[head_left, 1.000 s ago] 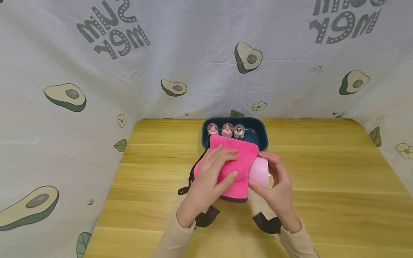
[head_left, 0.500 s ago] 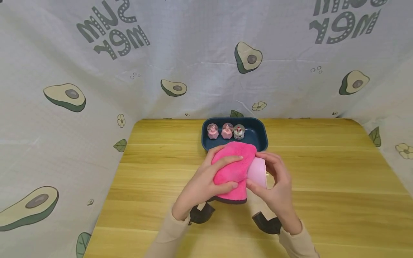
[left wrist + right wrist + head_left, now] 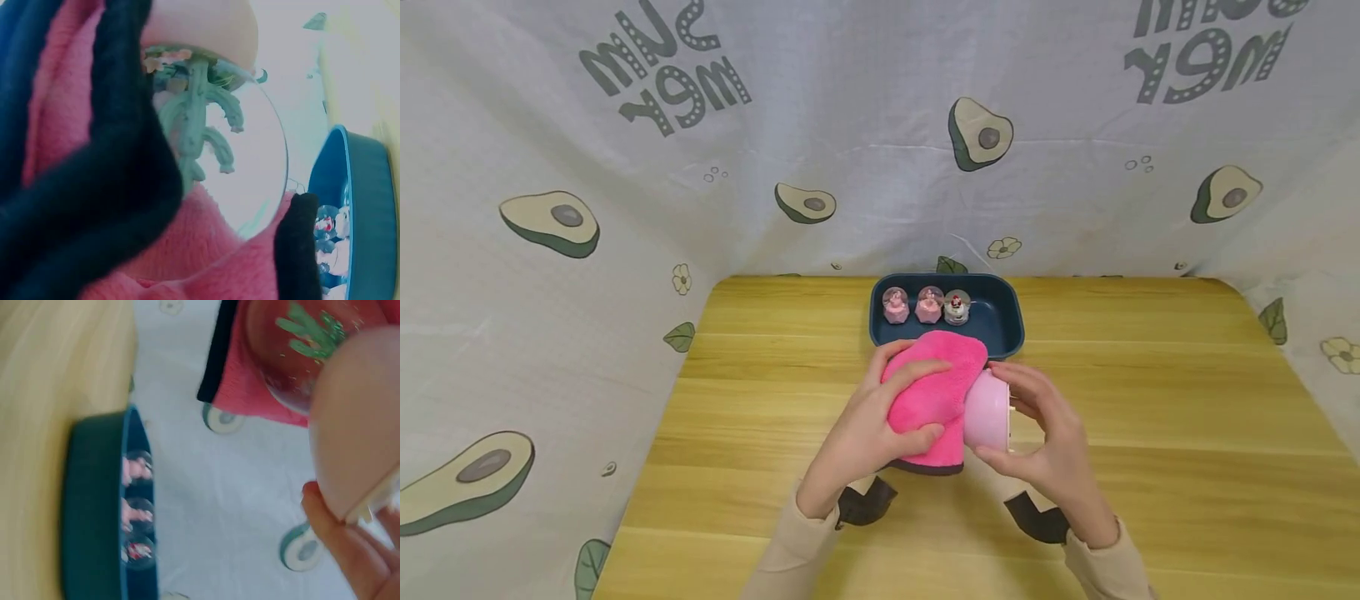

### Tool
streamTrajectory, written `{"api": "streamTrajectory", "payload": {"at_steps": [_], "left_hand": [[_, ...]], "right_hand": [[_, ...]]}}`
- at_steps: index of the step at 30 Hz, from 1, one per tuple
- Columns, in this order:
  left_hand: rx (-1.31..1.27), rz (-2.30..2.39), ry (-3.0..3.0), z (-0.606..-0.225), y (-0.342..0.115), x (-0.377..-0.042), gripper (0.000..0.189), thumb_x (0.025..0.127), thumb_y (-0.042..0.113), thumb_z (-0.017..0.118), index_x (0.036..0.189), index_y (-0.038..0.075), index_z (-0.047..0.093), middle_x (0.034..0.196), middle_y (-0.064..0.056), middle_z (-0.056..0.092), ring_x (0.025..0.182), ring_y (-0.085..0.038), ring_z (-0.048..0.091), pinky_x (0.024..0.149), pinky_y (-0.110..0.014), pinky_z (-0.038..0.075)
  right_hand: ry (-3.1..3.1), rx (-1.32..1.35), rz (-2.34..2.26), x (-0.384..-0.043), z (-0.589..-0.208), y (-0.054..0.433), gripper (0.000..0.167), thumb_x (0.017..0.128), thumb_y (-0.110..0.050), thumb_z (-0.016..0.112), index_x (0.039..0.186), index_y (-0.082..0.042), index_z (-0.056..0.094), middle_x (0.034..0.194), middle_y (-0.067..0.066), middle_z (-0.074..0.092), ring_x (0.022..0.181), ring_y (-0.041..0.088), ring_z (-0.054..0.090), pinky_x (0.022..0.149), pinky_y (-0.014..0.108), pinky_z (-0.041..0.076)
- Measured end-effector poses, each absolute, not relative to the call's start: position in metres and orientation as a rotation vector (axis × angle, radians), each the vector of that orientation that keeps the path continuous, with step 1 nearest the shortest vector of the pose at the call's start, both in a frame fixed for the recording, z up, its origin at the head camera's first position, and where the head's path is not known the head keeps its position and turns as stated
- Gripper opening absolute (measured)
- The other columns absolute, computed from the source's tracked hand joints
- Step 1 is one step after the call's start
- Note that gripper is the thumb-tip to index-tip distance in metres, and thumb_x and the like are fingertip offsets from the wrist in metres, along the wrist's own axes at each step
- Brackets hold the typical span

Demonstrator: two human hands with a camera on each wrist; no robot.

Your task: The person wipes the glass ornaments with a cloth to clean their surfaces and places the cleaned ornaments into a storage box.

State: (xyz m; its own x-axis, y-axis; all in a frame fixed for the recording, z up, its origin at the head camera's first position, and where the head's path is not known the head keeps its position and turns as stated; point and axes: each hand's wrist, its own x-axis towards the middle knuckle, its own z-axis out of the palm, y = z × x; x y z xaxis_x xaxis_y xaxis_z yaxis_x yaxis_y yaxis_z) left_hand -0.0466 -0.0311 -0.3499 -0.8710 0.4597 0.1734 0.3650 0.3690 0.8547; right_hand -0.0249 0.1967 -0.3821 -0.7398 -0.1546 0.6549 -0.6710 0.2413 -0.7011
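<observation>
A large snow globe lies sideways between the hands in the head view, its pink base (image 3: 987, 412) toward the right. My right hand (image 3: 1052, 433) grips that base between thumb and fingers. My left hand (image 3: 861, 425) holds a bright pink cloth (image 3: 928, 396) with black edging, wrapped over the dome. A clear glass dome (image 3: 259, 162) with a green cactus (image 3: 195, 119) inside shows in the left wrist view, the cloth folded against it. In the right wrist view the fingertips (image 3: 322, 509) press the pale base near its underside, where small knobs stick out.
Behind the hands stands a dark blue tray (image 3: 996, 323) with two pink mini snow globes (image 3: 896, 307) and a white one (image 3: 957, 310) in a row. The wooden table (image 3: 1150, 417) meets an avocado-print curtain (image 3: 880, 167) at its back and sides.
My left hand has gone from lying flat on the spread cloth to curling round it on the dome. The right hand has turned the base, and the globe has shifted slightly left.
</observation>
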Motion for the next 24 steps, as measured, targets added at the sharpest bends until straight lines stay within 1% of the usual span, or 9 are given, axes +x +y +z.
{"api": "streamTrajectory", "payload": {"at_steps": [2, 5, 8, 11, 13, 17, 19, 22, 24], "left_hand": [[0.818, 1.433, 2.593, -0.35, -0.03, -0.046, 0.061, 0.076, 0.037, 0.072, 0.133, 0.038, 0.051, 0.144, 0.006, 0.027, 0.117, -0.018, 0.046, 0.081, -0.032, 0.051], [0.863, 1.326, 2.676, -0.352, -0.028, -0.045, 0.063, 0.075, 0.036, 0.073, 0.133, 0.038, 0.051, 0.144, 0.004, 0.027, 0.116, -0.018, 0.047, 0.079, -0.034, 0.051], [0.868, 1.287, 2.728, -0.354, -0.027, -0.043, 0.062, 0.074, 0.035, 0.074, 0.132, 0.037, 0.053, 0.144, 0.003, 0.028, 0.118, -0.018, 0.045, 0.078, -0.035, 0.051], [0.838, 1.334, 2.735, -0.355, -0.028, -0.042, 0.061, 0.073, 0.034, 0.075, 0.13, 0.036, 0.055, 0.144, 0.005, 0.028, 0.118, -0.018, 0.046, 0.078, -0.034, 0.051], [0.802, 1.405, 2.696, -0.356, -0.03, -0.042, 0.061, 0.072, 0.034, 0.075, 0.129, 0.036, 0.056, 0.144, 0.007, 0.028, 0.115, -0.018, 0.048, 0.078, -0.032, 0.052], [0.718, 1.574, 2.589, -0.355, -0.035, -0.044, 0.063, 0.071, 0.03, 0.077, 0.129, 0.036, 0.055, 0.143, 0.012, 0.028, 0.112, -0.019, 0.05, 0.08, -0.031, 0.052], [0.698, 1.639, 2.54, -0.353, -0.038, -0.045, 0.063, 0.071, 0.027, 0.077, 0.129, 0.037, 0.055, 0.142, 0.013, 0.028, 0.113, -0.019, 0.049, 0.081, -0.032, 0.052], [0.719, 1.685, 2.485, -0.352, -0.041, -0.047, 0.064, 0.071, 0.027, 0.077, 0.13, 0.037, 0.054, 0.141, 0.012, 0.029, 0.12, -0.018, 0.042, 0.083, -0.032, 0.052], [0.763, 1.676, 2.478, -0.351, -0.042, -0.047, 0.063, 0.072, 0.029, 0.075, 0.13, 0.036, 0.054, 0.141, 0.011, 0.029, 0.122, -0.017, 0.039, 0.083, -0.032, 0.052]], "right_hand": [[-2.088, 0.644, 1.535, -0.022, -0.383, 0.194, 0.07, 0.065, -0.009, 0.088, 0.122, 0.012, 0.053, 0.121, 0.013, 0.058, 0.097, 0.01, 0.063, 0.08, 0.018, 0.05], [-2.168, 0.415, 1.651, -0.018, -0.38, 0.188, 0.067, 0.061, 0.013, 0.08, 0.122, 0.009, 0.053, 0.115, 0.008, 0.057, 0.082, 0.006, 0.067, 0.07, 0.02, 0.054], [-2.263, 0.191, 1.762, -0.015, -0.375, 0.182, 0.051, 0.074, 0.009, 0.071, 0.122, 0.004, 0.053, 0.11, 0.01, 0.054, 0.071, 0.009, 0.067, 0.061, 0.023, 0.055], [-2.326, 0.118, 1.837, -0.014, -0.372, 0.18, 0.046, 0.082, 0.001, 0.066, 0.125, 0.0, 0.051, 0.111, 0.013, 0.052, 0.07, 0.011, 0.068, 0.06, 0.026, 0.055], [-2.35, 0.189, 1.839, -0.015, -0.37, 0.182, 0.055, 0.08, 0.003, 0.068, 0.131, -0.002, 0.048, 0.116, 0.014, 0.051, 0.076, 0.01, 0.068, 0.062, 0.026, 0.055], [-2.339, 0.543, 1.737, -0.018, -0.371, 0.19, 0.087, 0.065, 0.012, 0.079, 0.141, -0.003, 0.039, 0.129, 0.013, 0.046, 0.093, 0.008, 0.064, 0.072, 0.022, 0.054], [-2.303, 0.702, 1.656, -0.02, -0.373, 0.194, 0.095, 0.059, 0.008, 0.085, 0.141, -0.001, 0.038, 0.133, 0.011, 0.045, 0.096, 0.009, 0.063, 0.076, 0.02, 0.053], [-2.251, 0.813, 1.541, -0.023, -0.376, 0.197, 0.089, 0.065, -0.018, 0.089, 0.137, 0.004, 0.041, 0.134, 0.004, 0.047, 0.09, 0.007, 0.064, 0.076, 0.018, 0.052], [-2.225, 0.817, 1.504, -0.024, -0.377, 0.198, 0.087, 0.069, -0.035, 0.085, 0.133, 0.006, 0.043, 0.132, 0.0, 0.049, 0.085, 0.006, 0.064, 0.074, 0.017, 0.052]]}}
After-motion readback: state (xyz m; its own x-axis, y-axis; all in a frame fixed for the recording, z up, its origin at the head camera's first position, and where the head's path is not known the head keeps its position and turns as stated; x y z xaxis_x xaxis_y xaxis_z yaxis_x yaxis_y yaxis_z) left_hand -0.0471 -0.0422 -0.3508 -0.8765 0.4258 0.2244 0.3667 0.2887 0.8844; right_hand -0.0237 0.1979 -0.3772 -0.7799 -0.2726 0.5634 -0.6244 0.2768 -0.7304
